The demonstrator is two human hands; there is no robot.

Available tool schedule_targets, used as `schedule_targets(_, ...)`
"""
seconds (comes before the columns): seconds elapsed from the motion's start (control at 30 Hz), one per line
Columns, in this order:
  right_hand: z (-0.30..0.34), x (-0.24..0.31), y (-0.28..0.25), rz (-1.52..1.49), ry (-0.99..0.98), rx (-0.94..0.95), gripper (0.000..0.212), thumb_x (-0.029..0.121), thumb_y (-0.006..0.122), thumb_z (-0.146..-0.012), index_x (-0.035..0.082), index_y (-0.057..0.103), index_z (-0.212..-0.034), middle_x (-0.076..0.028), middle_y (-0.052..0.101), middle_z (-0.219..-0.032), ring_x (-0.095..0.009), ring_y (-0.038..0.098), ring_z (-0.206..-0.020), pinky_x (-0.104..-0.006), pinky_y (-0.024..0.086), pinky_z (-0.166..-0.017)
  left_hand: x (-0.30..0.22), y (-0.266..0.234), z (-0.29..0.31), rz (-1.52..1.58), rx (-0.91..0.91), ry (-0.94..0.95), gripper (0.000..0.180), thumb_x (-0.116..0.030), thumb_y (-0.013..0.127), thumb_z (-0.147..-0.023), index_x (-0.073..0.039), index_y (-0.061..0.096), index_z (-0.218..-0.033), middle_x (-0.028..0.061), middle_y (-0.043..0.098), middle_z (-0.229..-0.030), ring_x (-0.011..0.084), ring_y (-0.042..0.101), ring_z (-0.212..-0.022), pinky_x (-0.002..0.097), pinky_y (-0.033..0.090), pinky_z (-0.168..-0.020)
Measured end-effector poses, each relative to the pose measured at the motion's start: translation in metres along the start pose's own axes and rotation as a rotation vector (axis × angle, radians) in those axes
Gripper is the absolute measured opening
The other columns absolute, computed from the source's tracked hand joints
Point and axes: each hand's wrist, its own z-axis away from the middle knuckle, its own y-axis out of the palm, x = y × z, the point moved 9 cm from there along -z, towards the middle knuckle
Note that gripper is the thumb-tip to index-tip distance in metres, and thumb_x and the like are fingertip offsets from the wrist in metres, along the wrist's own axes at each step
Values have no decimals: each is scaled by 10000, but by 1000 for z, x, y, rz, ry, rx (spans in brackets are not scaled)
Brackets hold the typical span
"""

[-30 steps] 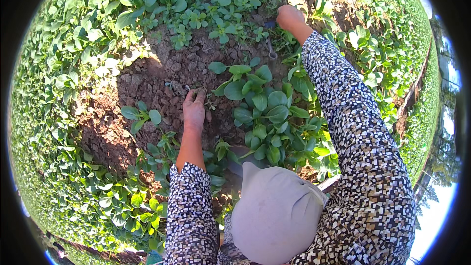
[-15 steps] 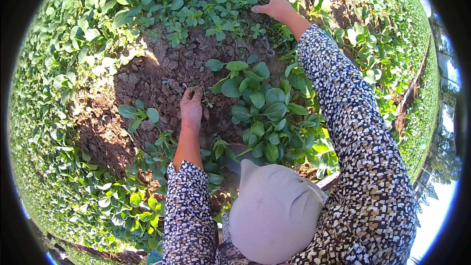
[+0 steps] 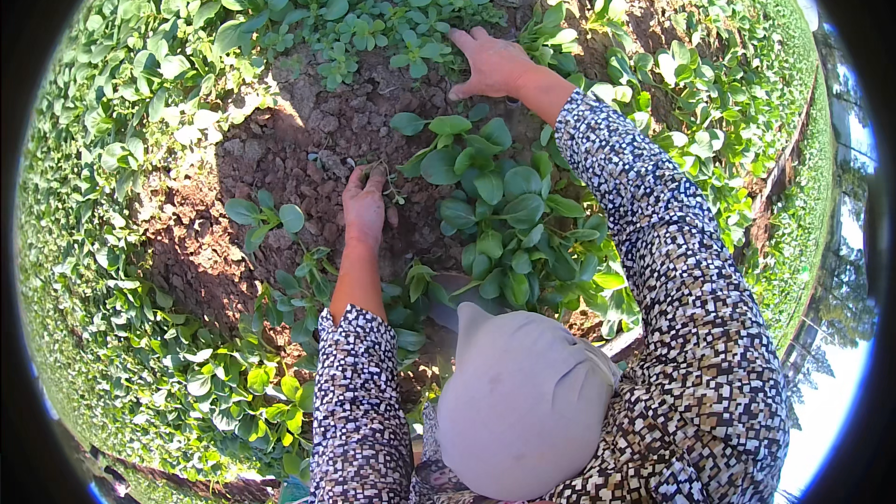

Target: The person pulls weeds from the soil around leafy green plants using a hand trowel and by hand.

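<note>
My left hand [image 3: 364,210] rests low over bare brown soil [image 3: 317,131], its fingers drawn together around a thin, wilted-looking weed [image 3: 396,189] whose sprig sticks out on the right. Farther forward, my right hand [image 3: 492,65] is open, thumb and fingers spread, with nothing seen in it. Its fingertips are at the edge of a patch of low, small-leaved weeds [image 3: 373,28]. Between my arms stands a clump of broad-leaved greens [image 3: 509,201], close below my right hand. A small seedling of the same sort [image 3: 266,217] grows left of my left hand.
Dense leafy greens [image 3: 121,252] cover the ground at the left, and more rows [image 3: 691,75] run along the right. A rounded, pale grey cloth shape [image 3: 527,401] blocks the lower middle. Trees [image 3: 840,289] show at the far right rim.
My right hand has come back toward me and slightly left, from the far weeds to the soil's edge, its fingers spreading. The left hand has stayed in place.
</note>
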Motion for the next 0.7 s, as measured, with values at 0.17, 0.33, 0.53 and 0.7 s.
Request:
schedule_targets(0.17, 0, 40, 33, 63, -259, -16, 453, 148, 713, -727, 84, 547, -1144, -143, 556, -1086, -341, 607, -940, -444, 502, -780, -1, 4, 0, 1, 9, 2, 103, -158, 536, -954, -60, 571, -953, 11, 552, -700, 122, 474, -435, 274, 351, -305)
schedule_targets(0.33, -16, -23, -11, -662, 100, -381, 405, 180, 715, -734, 30, 593, -1090, -174, 649, -1036, -327, 619, -958, -431, 489, -788, 1, -3, 2, 10, -3, 0, 112, -161, 546, -949, -52, 574, -952, 14, 555, -697, 121, 473, -435, 273, 352, -305)
schedule_targets(0.53, -48, -86, 3, -291, 387, -323, 626, 457, 717, -725, 57, 585, -1188, -190, 638, -1113, -311, 616, -1035, -415, 486, -875, 0, 13, 0, 16, 34, 6, 120, -166, 547, -950, -51, 578, -953, 19, 567, -706, 120, 476, -438, 265, 355, -304)
schedule_targets(0.7, -57, -19, 24, -249, 46, -352, 451, 442, 675, -799, 141, 603, -1127, -88, 656, -1059, -288, 656, -862, -405, 528, -727, 2, 10, -1, 31, 11, 0, 119, -166, 541, -952, -53, 580, -951, 16, 569, -709, 118, 475, -433, 261, 356, -302)
